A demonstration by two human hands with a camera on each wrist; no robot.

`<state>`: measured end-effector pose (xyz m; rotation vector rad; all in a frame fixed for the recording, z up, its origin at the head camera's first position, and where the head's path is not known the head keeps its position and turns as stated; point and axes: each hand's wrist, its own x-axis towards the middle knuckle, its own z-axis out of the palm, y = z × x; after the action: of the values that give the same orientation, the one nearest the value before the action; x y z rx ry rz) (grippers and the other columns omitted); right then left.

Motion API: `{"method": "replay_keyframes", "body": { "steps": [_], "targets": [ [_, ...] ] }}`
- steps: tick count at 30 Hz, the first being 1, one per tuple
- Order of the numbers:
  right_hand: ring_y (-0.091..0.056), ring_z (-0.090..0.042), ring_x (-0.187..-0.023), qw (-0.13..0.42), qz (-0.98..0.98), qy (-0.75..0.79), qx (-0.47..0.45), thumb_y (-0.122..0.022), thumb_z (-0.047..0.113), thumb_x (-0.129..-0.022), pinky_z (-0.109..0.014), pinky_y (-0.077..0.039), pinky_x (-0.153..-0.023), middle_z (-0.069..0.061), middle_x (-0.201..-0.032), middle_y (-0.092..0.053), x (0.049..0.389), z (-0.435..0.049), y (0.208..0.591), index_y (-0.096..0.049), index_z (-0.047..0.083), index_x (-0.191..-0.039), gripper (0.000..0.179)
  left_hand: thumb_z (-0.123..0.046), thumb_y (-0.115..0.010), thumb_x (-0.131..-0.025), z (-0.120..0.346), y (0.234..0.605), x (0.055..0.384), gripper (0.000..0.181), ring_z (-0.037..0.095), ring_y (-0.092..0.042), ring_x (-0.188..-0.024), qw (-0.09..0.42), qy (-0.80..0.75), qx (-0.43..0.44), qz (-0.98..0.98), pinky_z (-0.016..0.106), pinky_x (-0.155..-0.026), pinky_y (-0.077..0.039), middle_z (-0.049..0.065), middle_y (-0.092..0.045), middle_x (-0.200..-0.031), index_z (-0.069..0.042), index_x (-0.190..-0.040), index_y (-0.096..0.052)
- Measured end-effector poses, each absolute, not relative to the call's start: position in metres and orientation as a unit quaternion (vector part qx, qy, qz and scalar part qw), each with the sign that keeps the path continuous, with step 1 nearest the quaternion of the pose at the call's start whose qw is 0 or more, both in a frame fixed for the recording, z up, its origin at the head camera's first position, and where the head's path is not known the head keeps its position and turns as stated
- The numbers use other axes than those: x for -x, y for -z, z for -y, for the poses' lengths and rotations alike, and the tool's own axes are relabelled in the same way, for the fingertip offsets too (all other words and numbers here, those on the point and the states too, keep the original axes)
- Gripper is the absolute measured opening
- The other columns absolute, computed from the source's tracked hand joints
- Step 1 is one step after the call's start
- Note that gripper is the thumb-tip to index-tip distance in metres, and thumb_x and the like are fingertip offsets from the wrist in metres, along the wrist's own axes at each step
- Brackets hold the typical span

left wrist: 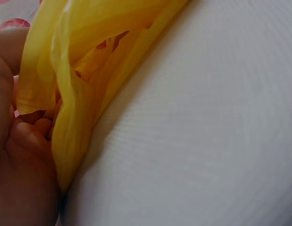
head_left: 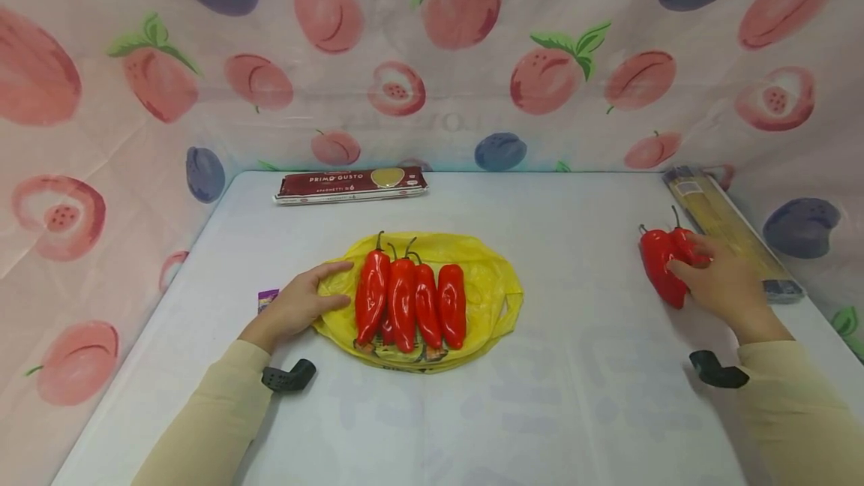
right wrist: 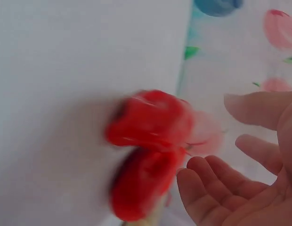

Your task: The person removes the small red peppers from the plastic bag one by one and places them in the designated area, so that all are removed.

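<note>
Several red peppers [head_left: 403, 306] lie side by side on a yellow plastic bag [head_left: 486, 283], stems toward the back. At the bag's left edge is my left hand [head_left: 297, 304], thumb and fingers spread apart and touching the plastic. In the left wrist view, folds of the yellow bag [left wrist: 75, 136] partly hide the fingers. Two more red peppers [head_left: 661, 265] lie on the right. My right hand [head_left: 725, 287] is beside them; the right wrist view shows its fingers loosely extended, with a gap to the peppers [right wrist: 153, 122], which look blurred there.
A dark red spaghetti packet [head_left: 351, 184] lies along the back edge of the white table [head_left: 574, 396]. On the right edge, behind my right hand, is a clear pack of long pasta [head_left: 732, 227]. A small purple packet [head_left: 267, 298] is partly hidden by my left hand.
</note>
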<state>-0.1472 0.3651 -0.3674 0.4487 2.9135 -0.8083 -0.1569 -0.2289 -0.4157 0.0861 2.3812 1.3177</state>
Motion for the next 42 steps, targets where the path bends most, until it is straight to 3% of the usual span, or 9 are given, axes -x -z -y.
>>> {"method": "replay_keyframes", "body": {
  "steps": [8, 11, 14, 17, 21, 24, 31, 42],
  "targets": [
    [-0.035, -0.063, -0.125, 0.031, -0.953, 0.278, -0.115, -0.055, 0.047, -0.099, -0.069, -0.049, -0.082, -0.040, -0.147, -0.030, 0.144, -0.363, 0.337, -0.013, 0.004, -0.159, 0.085, -0.029, -0.070, -0.093, 0.229, 0.416, 0.157, 0.065, 0.024, -0.061, -0.103, 0.205, -0.472, -0.034, -0.857, 0.031, -0.084, -0.055, 0.016, -0.034, -0.156, -0.023, -0.152, -0.044],
    [-0.034, -0.062, -0.126, 0.032, -0.957, 0.271, -0.096, -0.057, 0.048, -0.098, -0.069, -0.050, -0.080, -0.040, -0.147, -0.030, 0.143, -0.351, 0.328, -0.014, 0.007, -0.160, 0.085, -0.029, -0.070, -0.093, 0.229, 0.417, 0.157, 0.065, 0.024, -0.061, -0.102, 0.205, -0.470, -0.034, -0.858, 0.031, -0.084, -0.056, 0.016, -0.034, -0.156, -0.023, -0.152, -0.044],
    [-0.036, -0.060, -0.123, 0.020, -0.962, 0.266, -0.065, -0.059, 0.044, -0.099, -0.062, -0.056, -0.070, -0.039, -0.145, -0.033, 0.142, -0.336, 0.323, -0.020, 0.008, -0.159, 0.081, -0.030, -0.070, -0.093, 0.229, 0.417, 0.157, 0.065, 0.024, -0.061, -0.104, 0.205, -0.469, -0.034, -0.859, 0.031, -0.083, -0.056, 0.016, -0.033, -0.157, -0.024, -0.152, -0.044],
    [-0.037, -0.058, -0.123, 0.014, -0.964, 0.263, -0.035, -0.060, 0.042, -0.099, -0.061, -0.056, -0.071, -0.038, -0.144, -0.036, 0.142, -0.320, 0.320, -0.025, 0.009, -0.159, 0.077, -0.031, -0.070, -0.092, 0.229, 0.417, 0.157, 0.066, 0.025, -0.060, -0.106, 0.207, -0.469, -0.033, -0.858, 0.031, -0.084, -0.056, 0.016, -0.031, -0.158, -0.024, -0.152, -0.044],
    [-0.041, -0.057, -0.125, 0.017, -0.967, 0.256, 0.001, -0.061, 0.045, -0.098, -0.070, -0.046, -0.088, -0.035, -0.144, -0.041, 0.141, -0.300, 0.316, -0.030, 0.008, -0.157, 0.076, -0.031, -0.071, -0.092, 0.229, 0.416, 0.157, 0.066, 0.025, -0.060, -0.108, 0.208, -0.472, -0.031, -0.856, 0.030, -0.084, -0.056, 0.016, -0.029, -0.159, -0.024, -0.152, -0.044],
    [-0.048, -0.055, -0.123, 0.013, -0.965, 0.260, 0.027, -0.062, 0.045, -0.097, -0.068, -0.046, -0.089, -0.034, -0.141, -0.047, 0.138, -0.283, 0.315, -0.033, 0.008, -0.156, 0.075, -0.030, -0.071, -0.092, 0.229, 0.416, 0.157, 0.066, 0.025, -0.060, -0.107, 0.209, -0.475, -0.031, -0.854, 0.031, -0.084, -0.056, 0.016, -0.030, -0.158, -0.024, -0.152, -0.044],
    [-0.053, -0.052, -0.122, 0.051, -0.950, 0.300, 0.069, -0.068, 0.040, -0.095, -0.059, -0.054, -0.084, -0.029, -0.143, -0.049, 0.135, -0.241, 0.318, -0.034, 0.012, -0.157, 0.076, -0.030, -0.070, -0.093, 0.230, 0.417, 0.157, 0.066, 0.030, -0.052, -0.123, 0.199, -0.469, -0.038, -0.860, 0.030, -0.087, -0.055, 0.015, -0.029, -0.159, -0.023, -0.152, -0.044],
    [-0.058, -0.039, -0.121, 0.056, -0.933, 0.326, 0.138, -0.073, 0.027, -0.092, -0.053, -0.054, -0.090, -0.018, -0.144, -0.053, 0.135, -0.179, 0.339, -0.046, 0.010, -0.150, 0.066, -0.028, -0.070, -0.093, 0.230, 0.417, 0.156, 0.066, 0.029, -0.056, -0.117, 0.196, -0.497, -0.043, -0.844, 0.029, -0.085, -0.055, 0.017, -0.031, -0.158, -0.019, -0.153, -0.043]
  ]
}}
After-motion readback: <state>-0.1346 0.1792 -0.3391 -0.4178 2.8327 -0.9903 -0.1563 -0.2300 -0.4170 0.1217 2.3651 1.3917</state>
